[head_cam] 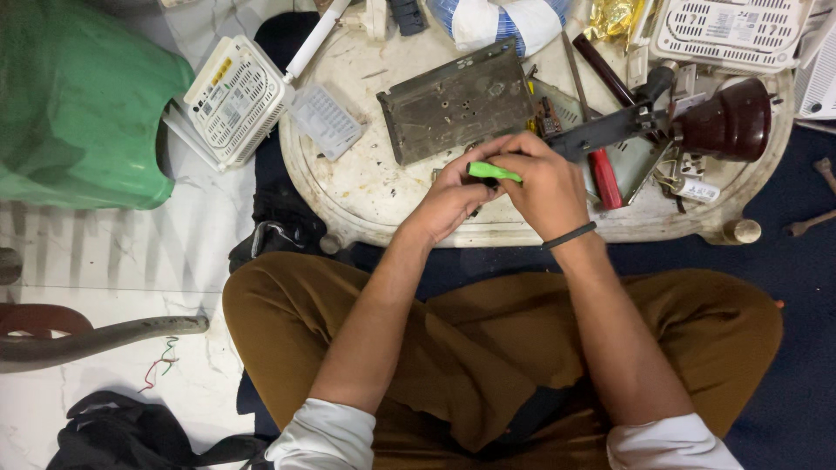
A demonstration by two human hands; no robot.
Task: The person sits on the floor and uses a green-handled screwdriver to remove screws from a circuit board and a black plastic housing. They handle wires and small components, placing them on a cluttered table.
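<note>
Head view: right hand [547,187] grips a green-handled screwdriver [493,171] over the low white table [348,187], while left hand [453,196] closes around its tip end, steadying something hidden, beside the grey metal chassis plate [455,103].

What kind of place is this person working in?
Probably an informal electronics repair spot on the floor. A low round table holds a bare metal chassis plate, white router-like boxes and hand tools, while both hands grip a green-handled tool.

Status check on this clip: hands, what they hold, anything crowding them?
Left hand and right hand together on a green-handled tool. Grey metal plate just beyond. Red-handled tool close by the right hand.
</note>
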